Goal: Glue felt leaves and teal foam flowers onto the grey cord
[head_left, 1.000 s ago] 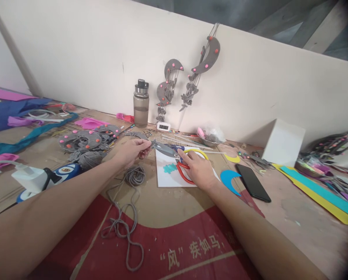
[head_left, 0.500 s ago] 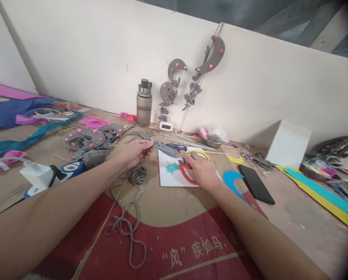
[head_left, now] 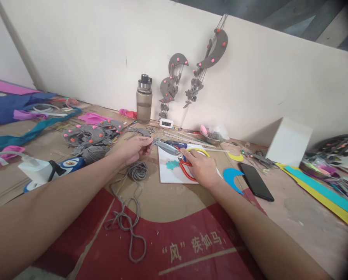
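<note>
Left hand: the left hand (head_left: 134, 149) is pinched narrow, thumb and fingertips closed on a small grey felt piece (head_left: 149, 142) held just above the surface.
Right hand: the right hand (head_left: 201, 168) lies curled over the red handles of the scissors (head_left: 176, 155), fingers closed on them; how far they go through the loops I cannot tell.
Scissors: the blades point left toward the felt piece, tips touching or just beside it; whether they are cutting is too small to tell.
Felt piece, handling: it looks light, thin and floppy, likely to bend away from a blade, so a pinch close beside the cut line seems the best hold.
Scissors, handling: stiff metal, heavier, sharp at the tip; best taken by the red loops, fingers kept off the blades.
Below the hands: a white sheet (head_left: 169, 177) with a teal cut-out (head_left: 171, 165) lies under the scissors.
Nearby: a coil of grey cord (head_left: 137, 171) lies just beside the left wrist, its loose end trailing toward the camera.
Farther out: a black phone (head_left: 256, 181) and a blue crescent (head_left: 231, 179) lie right of the sheet; a water bottle (head_left: 144, 100) stands at the wall.
</note>
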Action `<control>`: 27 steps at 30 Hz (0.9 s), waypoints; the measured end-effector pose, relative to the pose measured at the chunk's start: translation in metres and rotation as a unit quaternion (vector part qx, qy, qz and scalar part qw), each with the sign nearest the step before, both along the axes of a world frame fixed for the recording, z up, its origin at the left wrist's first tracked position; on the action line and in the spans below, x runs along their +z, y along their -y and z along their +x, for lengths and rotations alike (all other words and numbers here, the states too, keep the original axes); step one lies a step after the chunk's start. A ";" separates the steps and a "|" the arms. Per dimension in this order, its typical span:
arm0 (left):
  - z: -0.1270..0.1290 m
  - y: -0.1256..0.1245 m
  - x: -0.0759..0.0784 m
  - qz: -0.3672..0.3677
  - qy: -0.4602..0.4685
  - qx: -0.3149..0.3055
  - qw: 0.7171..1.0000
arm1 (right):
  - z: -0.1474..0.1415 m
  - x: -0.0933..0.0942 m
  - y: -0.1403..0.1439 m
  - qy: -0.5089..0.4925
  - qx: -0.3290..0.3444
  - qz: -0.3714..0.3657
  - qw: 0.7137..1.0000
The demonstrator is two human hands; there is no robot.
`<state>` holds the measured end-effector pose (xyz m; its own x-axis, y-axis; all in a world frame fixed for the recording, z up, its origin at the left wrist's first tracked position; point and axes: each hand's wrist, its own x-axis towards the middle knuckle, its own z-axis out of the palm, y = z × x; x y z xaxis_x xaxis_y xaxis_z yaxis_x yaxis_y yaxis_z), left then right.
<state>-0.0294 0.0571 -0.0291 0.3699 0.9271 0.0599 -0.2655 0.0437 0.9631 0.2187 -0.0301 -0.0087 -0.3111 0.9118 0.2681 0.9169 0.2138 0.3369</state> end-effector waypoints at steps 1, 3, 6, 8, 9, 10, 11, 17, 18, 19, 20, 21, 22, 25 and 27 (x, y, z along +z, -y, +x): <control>0.000 0.000 0.001 -0.004 -0.001 -0.002 1.000 | 0.000 0.000 0.000 -0.001 -0.001 -0.001 1.000; 0.000 0.001 0.003 -0.010 -0.006 -0.004 1.000 | 0.000 -0.001 0.000 -0.003 -0.002 -0.001 1.000; -0.001 0.001 0.006 -0.014 -0.016 -0.007 1.000 | 0.000 -0.001 0.000 -0.006 0.004 -0.004 1.000; -0.002 0.000 0.006 -0.017 -0.022 -0.010 1.000 | 0.000 -0.001 0.000 -0.008 0.007 -0.004 1.000; -0.003 -0.001 0.007 -0.019 -0.024 -0.010 0.999 | 0.000 0.000 0.000 -0.010 0.007 -0.005 1.000; -0.003 -0.001 0.006 -0.020 -0.027 -0.009 0.999 | -0.001 0.000 0.000 -0.012 0.006 -0.007 1.000; -0.004 -0.002 0.006 -0.021 -0.030 -0.009 0.999 | -0.001 0.001 0.000 -0.015 0.005 -0.010 1.000; -0.008 -0.005 0.004 0.013 -0.054 0.007 0.998 | -0.001 0.001 0.000 -0.050 0.015 -0.022 0.998; -0.009 -0.006 0.004 0.017 -0.051 0.019 0.998 | 0.000 0.000 0.000 -0.057 0.019 -0.020 0.998; -0.009 -0.007 0.003 0.020 -0.045 0.032 0.998 | 0.000 -0.001 0.000 -0.065 0.023 -0.018 0.997; -0.009 -0.007 0.003 0.021 -0.040 0.045 0.998 | 0.001 -0.003 -0.001 -0.074 0.025 -0.013 0.997; -0.009 -0.008 0.003 0.022 -0.035 0.053 0.998 | 0.001 -0.004 -0.001 -0.086 0.024 -0.007 0.996; -0.009 -0.008 0.003 0.022 -0.032 0.056 0.998 | 0.001 -0.006 -0.002 -0.101 0.021 0.000 0.995; -0.009 -0.008 0.003 0.033 -0.023 0.043 0.998 | -0.001 -0.008 -0.003 -0.145 0.019 0.021 0.989; -0.010 -0.008 0.003 0.035 -0.011 0.039 0.999 | -0.003 -0.008 -0.003 -0.169 0.028 0.026 0.985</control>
<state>-0.0390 0.0647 -0.0257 0.2985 0.9471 0.1175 -0.2439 -0.0434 0.9688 0.2158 -0.0275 -0.0163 -0.2454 0.8776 0.4118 0.9658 0.2578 0.0261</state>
